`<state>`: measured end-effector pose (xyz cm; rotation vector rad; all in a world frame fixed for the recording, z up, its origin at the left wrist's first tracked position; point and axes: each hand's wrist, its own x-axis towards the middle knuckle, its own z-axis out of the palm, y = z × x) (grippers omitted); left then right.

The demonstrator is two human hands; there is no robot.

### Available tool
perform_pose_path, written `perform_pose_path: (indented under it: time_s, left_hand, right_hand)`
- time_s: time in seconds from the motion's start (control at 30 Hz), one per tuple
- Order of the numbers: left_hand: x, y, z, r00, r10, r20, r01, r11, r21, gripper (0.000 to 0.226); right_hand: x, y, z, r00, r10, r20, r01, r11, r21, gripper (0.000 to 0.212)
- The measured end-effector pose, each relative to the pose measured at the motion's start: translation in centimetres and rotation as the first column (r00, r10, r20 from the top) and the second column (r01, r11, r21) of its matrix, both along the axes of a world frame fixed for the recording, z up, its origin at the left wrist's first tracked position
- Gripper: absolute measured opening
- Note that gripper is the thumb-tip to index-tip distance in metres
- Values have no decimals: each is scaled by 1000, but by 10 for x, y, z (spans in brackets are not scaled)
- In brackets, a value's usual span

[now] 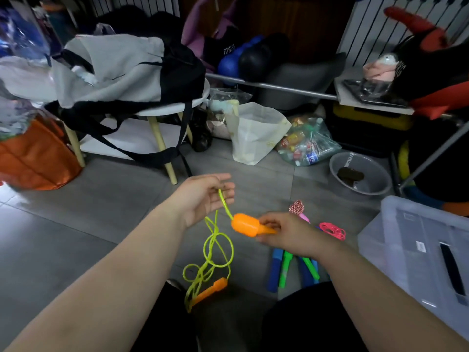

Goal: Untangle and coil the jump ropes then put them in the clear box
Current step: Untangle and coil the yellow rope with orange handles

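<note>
My right hand (286, 233) grips one orange handle (247, 225) of a yellow-green jump rope (215, 246). My left hand (205, 195) is palm up with the cord pinched at its fingers. The cord hangs in tangled loops down to the second orange handle (212, 290) near my knee. More ropes lie on the floor under my right wrist: blue and green handles (286, 265), a pink cord (332, 231), and a red-and-white braided rope (296, 207). The clear box (406, 240) stands at the right.
A white stool (162, 110) carrying a grey-and-black backpack (121, 69) is at the back left, with an orange bag (33, 158) beside it. A white bag (256, 133), a bag of bottles (307, 143) and a grey basin (360, 174) stand behind the ropes. Grey tiled floor (88, 212) lies at the left.
</note>
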<state>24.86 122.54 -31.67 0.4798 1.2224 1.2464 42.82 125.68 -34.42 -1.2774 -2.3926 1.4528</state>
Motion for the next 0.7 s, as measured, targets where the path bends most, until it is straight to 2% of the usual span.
perform_pose_path:
  time_s: [0.07, 0.1, 0.23, 0.33, 0.4, 0.47, 0.53, 0.6, 0.67, 0.7]
  left_hand:
    - [1, -1, 4, 999, -44, -24, 45, 999, 22, 32]
    - [2, -1, 5, 998, -61, -33, 62, 998, 32, 34]
    - [-3, -2, 10, 995, -101, -21, 102, 992, 70, 38]
    - [-7, -4, 13, 989, -145, 26, 141, 982, 124, 39]
    - [-9, -4, 16, 981, -182, 73, 168, 972, 163, 34]
    - [-13, -2, 14, 970, -219, 102, 194, 958, 209, 19]
    - [-18, 0, 11, 953, -274, 127, 234, 936, 262, 18]
    - [-23, 4, 7, 959, -268, 90, 237, 936, 262, 17]
    - [-29, 10, 1, 986, -164, 9, 159, 969, 189, 15]
    - [-34, 14, -3, 993, -98, -59, 106, 983, 151, 21]
  right_hand:
    - [-1, 3, -12, 1000, 20, 22, -17, 989, -148, 34]
    - [-2, 5, -17, 1000, 15, 23, -11, 984, -180, 38]
    - [-20, 15, -40, 994, -109, -1, 109, 991, -74, 48]
    - [-44, 20, -61, 993, -121, 12, 121, 993, 3, 59]
    - [-58, 25, -71, 987, -162, -6, 162, 985, 58, 55]
    - [-65, 34, -74, 977, -214, -20, 215, 975, 49, 44]
    - [-67, 42, -76, 972, -228, -53, 229, 973, 12, 21]
    - [-66, 49, -76, 977, -208, -37, 208, 978, 4, 3]
    - [-63, 56, -77, 980, -198, -5, 198, 980, 18, 17]
    - [-62, 59, -76, 977, -215, 3, 215, 976, 32, 24]
